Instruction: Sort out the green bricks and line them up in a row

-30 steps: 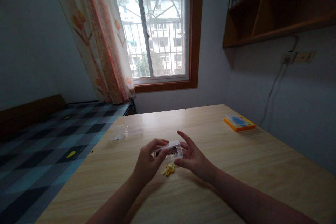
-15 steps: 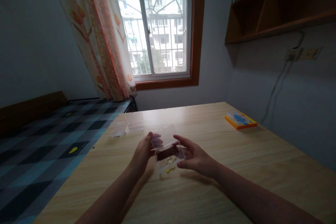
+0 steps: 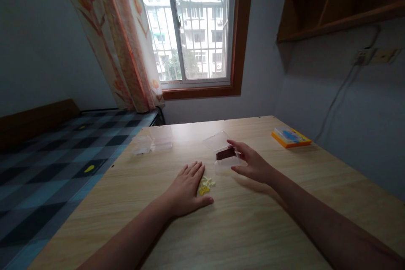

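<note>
My left hand [image 3: 186,190] lies flat on the wooden table, fingers stretched out and thumb spread. Beside it, between thumb and index finger, sits a small heap of pale and yellow pieces [image 3: 205,185], too small to name. My right hand [image 3: 251,162] grips the right side of a clear plastic box [image 3: 226,163], thumb at the near side and fingers at the far side. A dark brown strip [image 3: 225,153] lies inside that box. Its transparent lid [image 3: 217,139] is flipped back, away from me.
Another clear plastic box [image 3: 162,138] stands open at the table's far left, with something whitish in its left half. An orange-edged case [image 3: 291,137] lies at the far right. Left of the table [image 3: 268,228] is a bed [image 3: 79,152] with a checked cover.
The small pieces have gone from inside the box onto the table. My left hand has let go of the box and come down flat. My right hand has carried the box right and away.
</note>
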Motion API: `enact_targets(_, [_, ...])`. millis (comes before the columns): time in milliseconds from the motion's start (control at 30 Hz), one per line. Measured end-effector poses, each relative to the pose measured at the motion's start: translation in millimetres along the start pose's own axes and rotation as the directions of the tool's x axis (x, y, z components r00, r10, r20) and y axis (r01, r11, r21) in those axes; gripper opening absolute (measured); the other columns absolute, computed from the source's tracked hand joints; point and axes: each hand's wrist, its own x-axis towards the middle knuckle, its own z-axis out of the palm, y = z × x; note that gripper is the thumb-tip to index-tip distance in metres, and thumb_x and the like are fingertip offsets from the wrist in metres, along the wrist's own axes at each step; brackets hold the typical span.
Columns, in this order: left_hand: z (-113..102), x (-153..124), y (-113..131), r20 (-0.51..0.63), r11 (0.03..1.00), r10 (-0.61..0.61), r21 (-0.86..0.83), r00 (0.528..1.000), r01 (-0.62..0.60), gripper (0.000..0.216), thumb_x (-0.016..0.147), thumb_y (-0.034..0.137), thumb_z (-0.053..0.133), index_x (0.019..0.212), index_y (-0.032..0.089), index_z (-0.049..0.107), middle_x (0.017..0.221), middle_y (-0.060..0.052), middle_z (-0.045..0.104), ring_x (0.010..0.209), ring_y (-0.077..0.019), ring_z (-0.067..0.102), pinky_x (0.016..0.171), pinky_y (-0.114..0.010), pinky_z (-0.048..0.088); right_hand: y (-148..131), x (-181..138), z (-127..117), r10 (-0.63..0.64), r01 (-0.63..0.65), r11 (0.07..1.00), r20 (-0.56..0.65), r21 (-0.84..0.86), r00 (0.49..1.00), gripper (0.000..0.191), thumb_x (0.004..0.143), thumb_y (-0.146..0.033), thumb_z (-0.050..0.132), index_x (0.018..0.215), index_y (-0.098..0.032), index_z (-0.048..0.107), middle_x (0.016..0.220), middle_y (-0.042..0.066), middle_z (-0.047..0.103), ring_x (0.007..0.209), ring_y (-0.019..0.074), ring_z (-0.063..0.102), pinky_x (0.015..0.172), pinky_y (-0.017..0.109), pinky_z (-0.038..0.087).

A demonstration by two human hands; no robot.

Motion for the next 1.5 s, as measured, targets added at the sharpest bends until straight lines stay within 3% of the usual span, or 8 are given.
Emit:
enact_targets(167, [-4, 4, 15, 0.118, 0.987, -0.121, 0.121, 0.986, 0.107, 0.103, 0.085, 0.078, 0.047, 0.158, 0.008, 0.025, 0.164, -0.018, 0.016, 0.153, -0.0331, 0.014, 0.125, -0.05, 0.014, -23, -3, 9, -0.172, 0.205, 0.935, 0.133, -0.291, 0.976, 0.087, 0.072, -0.002, 0.062, 0.151, -0.029, 0.041, 0.138, 0.009, 0.052, 0.129, 0.0233, 0.05, 0.112, 0.044, 0.043])
enact_targets(433, [0, 8, 26, 0.071, 0.976, -0.175, 0.141, 0.982, 0.164, 0.102, 0.086, 0.076, 0.046, 0.156, 0.004, 0.028, 0.163, -0.021, 0.019, 0.152, -0.0355, 0.015, 0.124, -0.053, 0.014, -43, -8, 33, -0.204, 0.303, 0.835, 0.254, -0.46, 0.945, 0.081, 0.076, 0.0, 0.053, 0.152, -0.023, 0.038, 0.139, 0.013, 0.048, 0.13, 0.0247, 0.049, 0.112, 0.043, 0.046])
enact_targets(633, [3, 7, 29, -0.077, 0.993, -0.091, 0.068, 0.993, 0.096, 0.071, 0.087, 0.065, 0.057, 0.139, 0.016, 0.053, 0.137, -0.017, 0.06, 0.127, -0.0347, 0.055, 0.112, -0.049, 0.037, -49, -8, 42, -0.314, 0.492, 0.667, 0.388, -0.56, 0.867, 0.077, 0.076, 0.005, 0.047, 0.148, -0.021, 0.043, 0.143, 0.014, 0.049, 0.133, 0.0255, 0.048, 0.111, 0.044, 0.047])
enact_targets(733, [2, 6, 30, -0.142, 0.998, -0.043, 0.036, 0.989, 0.049, 0.062, 0.087, 0.057, 0.062, 0.136, 0.02, 0.055, 0.127, -0.012, 0.065, 0.117, -0.0326, 0.061, 0.106, -0.045, 0.042, -51, -6, 43, -0.354, 0.573, 0.588, 0.456, -0.571, 0.817, 0.068, 0.084, 0.004, 0.044, 0.147, -0.022, 0.045, 0.146, 0.013, 0.048, 0.138, 0.0249, 0.044, 0.113, 0.045, 0.046])
enact_targets(967, [3, 5, 29, -0.149, 0.996, -0.072, 0.038, 0.986, 0.078, 0.069, 0.086, 0.063, 0.062, 0.139, 0.02, 0.053, 0.123, -0.012, 0.067, 0.118, -0.0331, 0.06, 0.111, -0.047, 0.037, -48, -4, 41, -0.314, 0.517, 0.624, 0.418, -0.586, 0.852, 0.071, 0.078, 0.005, 0.045, 0.144, -0.02, 0.048, 0.143, 0.014, 0.05, 0.134, 0.0233, 0.048, 0.112, 0.042, 0.047])
enact_targets(1133, [0, 6, 30, -0.073, 0.989, -0.124, 0.067, 0.99, 0.128, 0.077, 0.086, 0.068, 0.057, 0.14, 0.013, 0.051, 0.143, -0.018, 0.055, 0.133, -0.0368, 0.049, 0.115, -0.052, 0.032, -43, -4, 33, -0.3, 0.477, 0.658, 0.379, -0.583, 0.876, 0.082, 0.067, 0.007, 0.043, 0.144, -0.023, 0.047, 0.143, 0.012, 0.051, 0.132, 0.0231, 0.05, 0.11, 0.042, 0.049])
enact_targets(1300, [-4, 7, 32, -0.057, 0.99, -0.13, 0.056, 0.99, 0.133, 0.082, 0.088, 0.069, 0.054, 0.145, 0.011, 0.046, 0.149, -0.018, 0.048, 0.138, -0.0357, 0.043, 0.118, -0.052, 0.027, -39, -3, 21, -0.347, 0.489, 0.638, 0.346, -0.594, 0.872, 0.077, 0.073, 0.008, 0.038, 0.142, -0.024, 0.052, 0.143, 0.011, 0.052, 0.134, 0.0209, 0.05, 0.11, 0.041, 0.05])
enact_targets(1500, [-7, 6, 32, -0.096, 0.998, -0.062, 0.004, 0.993, 0.063, 0.068, 0.088, 0.06, 0.061, 0.143, 0.022, 0.05, 0.149, -0.012, 0.051, 0.141, -0.0343, 0.04, 0.119, -0.053, 0.024, -34, -2, 15, -0.359, 0.522, 0.612, 0.379, -0.594, 0.853, 0.066, 0.084, 0.007, 0.038, 0.14, -0.023, 0.056, 0.143, 0.011, 0.054, 0.134, 0.0196, 0.051, 0.109, 0.039, 0.051])
